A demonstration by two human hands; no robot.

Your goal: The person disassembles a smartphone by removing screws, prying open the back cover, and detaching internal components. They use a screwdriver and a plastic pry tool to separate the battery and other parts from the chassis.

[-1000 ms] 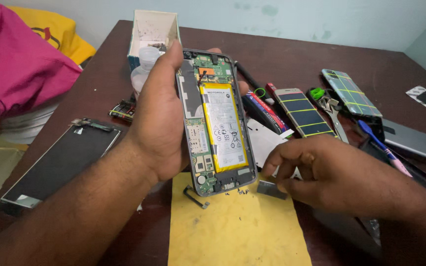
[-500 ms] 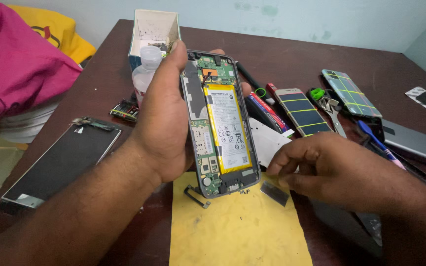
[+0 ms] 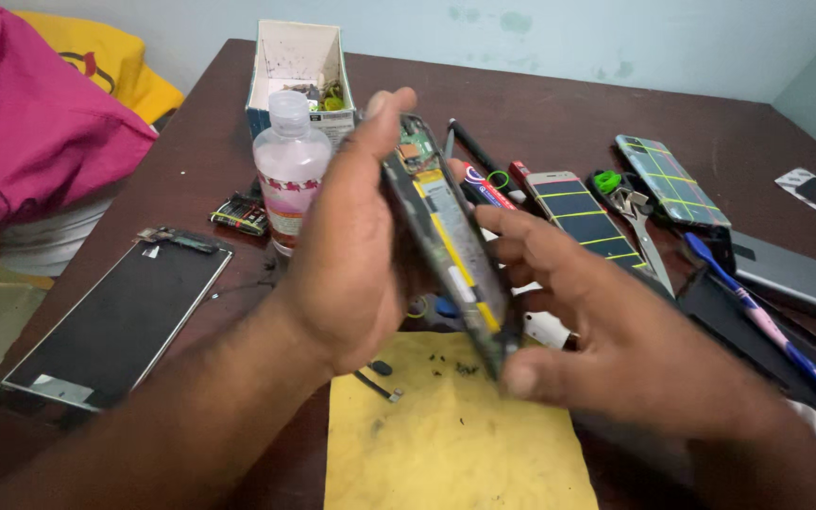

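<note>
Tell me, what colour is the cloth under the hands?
Yellow cloth, seen from the head view.

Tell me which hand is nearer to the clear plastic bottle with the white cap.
Left. The left hand grips the opened phone right beside the clear bottle, almost touching it. The right hand is on the phone's far side, further from the bottle.

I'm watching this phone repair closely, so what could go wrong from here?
The opened phone with the yellow battery is held tilted on edge between the left hand and right hand; it might slip. Tiny dark bits on the yellow cloth could scatter if knocked. The clear plastic bottle stands near the left hand and may tip.
</note>
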